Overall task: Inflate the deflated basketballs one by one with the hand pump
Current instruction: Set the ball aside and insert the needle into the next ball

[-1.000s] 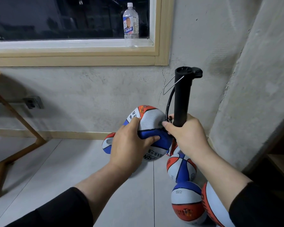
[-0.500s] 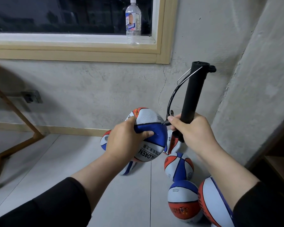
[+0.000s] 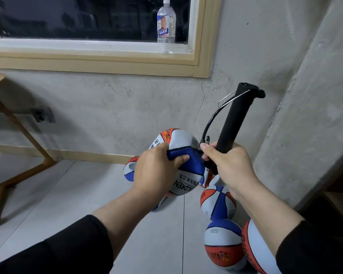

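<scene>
The needle end of the hose [image 3: 209,123] meets the held basketball [image 3: 179,153] behind my right forefinger; I cannot tell whether it is seated in the valve. The lower end of the hand pump [image 3: 233,123] is covered by my right hand [image 3: 229,165], which grasps the barrel with curled fingers. The barrel tilts up and to the right, and a wire clip projects near its top. My left hand [image 3: 156,171] grips the held basketball from the left, thumb pressed into a dented blue panel. This ball is raised above the floor, just beside the pump. Its printed lettering is partly covered by my left hand.

Behind my left hand lies a half-hidden ball [image 3: 130,169]. Below my right wrist sits a floor ball [image 3: 216,202], then a nearer ball [image 3: 223,246]. A fourth ball [image 3: 254,248] is cut off by my right sleeve. A water bottle [image 3: 166,26] stands on the window sill [image 3: 83,46]. A wooden stool leg [image 3: 20,135] is cut off at the left edge.
</scene>
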`<move>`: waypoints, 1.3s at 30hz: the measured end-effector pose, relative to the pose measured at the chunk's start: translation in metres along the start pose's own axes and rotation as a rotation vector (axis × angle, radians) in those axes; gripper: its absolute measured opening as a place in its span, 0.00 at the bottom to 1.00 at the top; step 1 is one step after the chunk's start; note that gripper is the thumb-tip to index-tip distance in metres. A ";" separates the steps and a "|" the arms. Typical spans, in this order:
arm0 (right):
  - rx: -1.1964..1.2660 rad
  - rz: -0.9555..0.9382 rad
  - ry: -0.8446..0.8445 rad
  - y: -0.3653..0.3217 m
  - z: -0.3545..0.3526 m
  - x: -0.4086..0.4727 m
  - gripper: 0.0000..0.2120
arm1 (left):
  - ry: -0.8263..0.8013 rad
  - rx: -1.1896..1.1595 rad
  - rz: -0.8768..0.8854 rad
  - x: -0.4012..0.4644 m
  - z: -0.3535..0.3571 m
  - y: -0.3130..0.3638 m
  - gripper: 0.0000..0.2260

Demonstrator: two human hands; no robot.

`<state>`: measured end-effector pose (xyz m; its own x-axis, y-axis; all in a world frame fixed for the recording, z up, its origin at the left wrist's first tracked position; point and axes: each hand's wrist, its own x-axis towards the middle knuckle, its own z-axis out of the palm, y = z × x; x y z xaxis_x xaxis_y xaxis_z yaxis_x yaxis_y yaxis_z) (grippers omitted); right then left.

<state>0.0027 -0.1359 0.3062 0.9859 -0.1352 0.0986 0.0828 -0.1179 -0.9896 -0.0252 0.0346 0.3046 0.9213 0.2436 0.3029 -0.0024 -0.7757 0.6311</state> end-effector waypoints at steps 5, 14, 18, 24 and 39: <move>-0.090 -0.040 -0.002 -0.002 0.002 -0.003 0.10 | 0.016 0.041 0.050 -0.003 0.002 0.005 0.25; -0.169 -0.011 -0.032 0.002 0.000 -0.001 0.11 | -0.035 0.011 0.060 0.001 0.014 -0.001 0.23; -0.081 0.025 -0.073 0.007 -0.009 0.006 0.12 | -0.093 -0.105 -0.012 0.006 0.018 -0.018 0.16; -0.027 0.062 -0.110 0.014 -0.016 0.002 0.17 | -0.149 -0.057 -0.052 0.001 0.024 -0.037 0.19; -0.121 0.190 -0.144 0.053 -0.025 -0.036 0.13 | -0.389 -0.082 -0.100 -0.036 0.025 -0.068 0.22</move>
<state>-0.0321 -0.1618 0.2526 0.9933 -0.0262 -0.1125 -0.1155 -0.2213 -0.9683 -0.0488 0.0638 0.2330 0.9968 0.0647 -0.0458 0.0782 -0.7063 0.7036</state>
